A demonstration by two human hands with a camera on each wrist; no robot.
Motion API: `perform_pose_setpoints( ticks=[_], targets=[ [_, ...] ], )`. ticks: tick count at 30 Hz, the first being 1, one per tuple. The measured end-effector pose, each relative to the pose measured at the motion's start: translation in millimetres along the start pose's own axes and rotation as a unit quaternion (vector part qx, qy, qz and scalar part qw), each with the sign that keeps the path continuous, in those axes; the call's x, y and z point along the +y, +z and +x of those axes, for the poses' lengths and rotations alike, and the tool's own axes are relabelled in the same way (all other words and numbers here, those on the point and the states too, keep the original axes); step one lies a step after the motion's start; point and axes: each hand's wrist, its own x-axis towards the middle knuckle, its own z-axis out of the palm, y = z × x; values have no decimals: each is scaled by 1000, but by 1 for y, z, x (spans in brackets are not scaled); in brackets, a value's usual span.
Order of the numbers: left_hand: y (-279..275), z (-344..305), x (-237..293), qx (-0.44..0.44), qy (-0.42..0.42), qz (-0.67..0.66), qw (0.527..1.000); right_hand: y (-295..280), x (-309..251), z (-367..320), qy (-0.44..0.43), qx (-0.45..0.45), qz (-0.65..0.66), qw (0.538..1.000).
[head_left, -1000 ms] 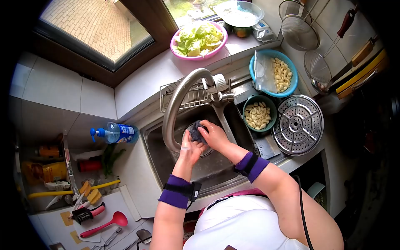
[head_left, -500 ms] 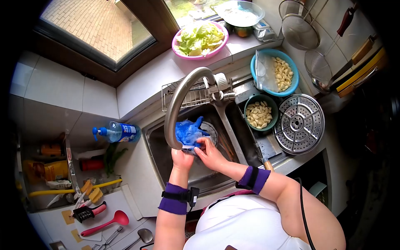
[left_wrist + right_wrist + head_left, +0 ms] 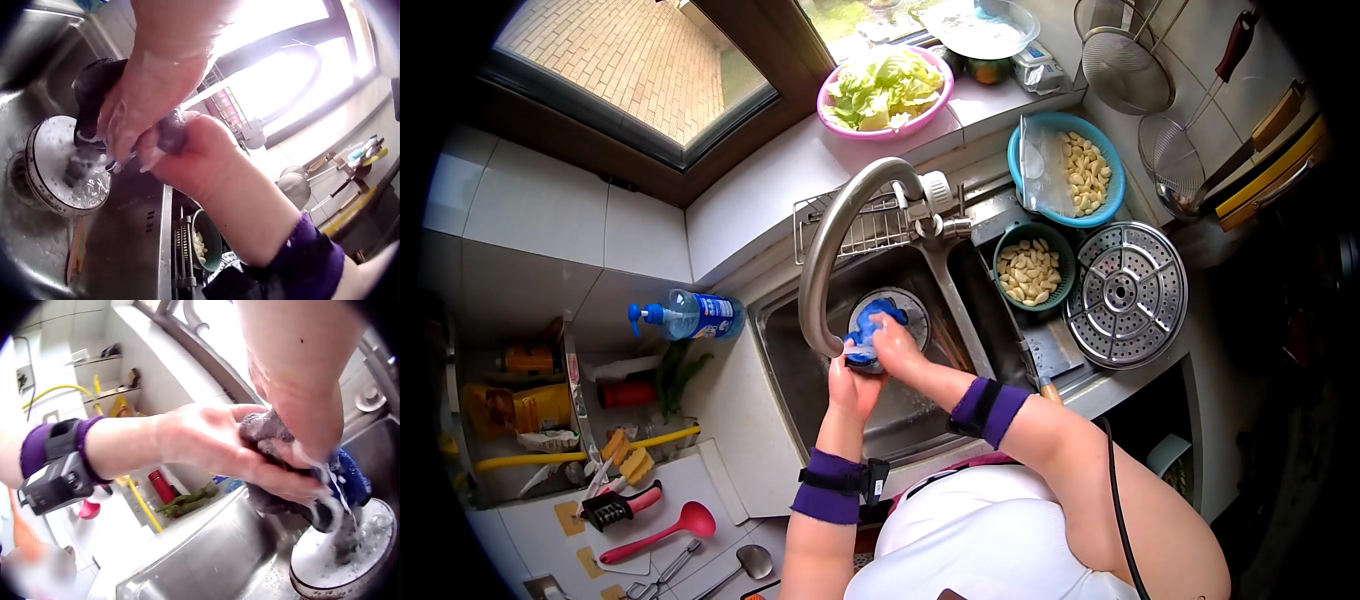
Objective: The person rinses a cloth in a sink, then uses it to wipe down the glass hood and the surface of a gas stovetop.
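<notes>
Cloth (image 3: 868, 325): above the bowl (image 3: 918, 310), inside the sink's (image 3: 795, 400) edges; probably one bundle
Left hand (image 3: 853, 390): fingers straight against it
Right hand (image 3: 897, 350): fingers curled round it
Handling: squeeze low, keeping drips over the bowl

A pink bowl (image 3: 903, 131) of torn green leaves (image 3: 885, 88) sits on the window ledge (image 3: 750, 215). Peeled garlic cloves (image 3: 1087, 172) fill part of a blue basin (image 3: 1116, 190), and more lie in a green basket (image 3: 1006, 240) just beside a round perforated steamer rack (image 3: 1122, 325). Mesh strainers (image 3: 1125, 70) hang on the tiled wall. A pink ladle (image 3: 665, 532) lies near a metal ladle (image 3: 753, 562).
</notes>
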Motion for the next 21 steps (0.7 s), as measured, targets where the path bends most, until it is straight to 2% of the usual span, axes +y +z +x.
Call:
perform_pose_setpoints(
  ticks=[1,2,3,5,6,8,11,12,15,16,19,20,21],
  targets=[
    [7,3,3,-12,-22,-28,999,0,-8,-8,-39,-17,-63,997],
    [-5,14,-1,-33,-8,10,999,1,-16,-15,-29,-60,-102,993],
    [-16,25,-5,-54,5,48,997,6,-27,-33,-92,-13,-111,989],
    [-30,39,-6,-93,-22,-41,995,1,-35,-48,-65,-28,-159,985],
    [-57,62,-2,-92,-84,-71,990,-1,-45,-58,-69,-35,-163,983],
    [-68,74,-4,-28,-42,33,998,-6,-61,-73,-79,-48,-172,981],
    [-60,70,-13,-22,-51,24,998,-10,-48,-64,-140,-22,-240,960],
    [-52,68,-16,-3,-53,4,999,-14,-47,-55,-116,-33,-221,968],
    [-17,53,-36,120,114,21,986,-31,-30,-24,-78,-8,-224,972],
    [-27,57,-36,82,115,2,990,-34,-27,-21,-24,-36,-313,949],
    [-36,59,-26,90,16,17,996,-20,-22,-40,-38,1,-255,966],
    [-43,62,-22,61,-11,36,997,-17,-22,-41,-81,-7,-272,959],
    [-32,55,-23,96,-8,40,995,-18,-24,-40,-70,-12,-271,960]
  ],
)
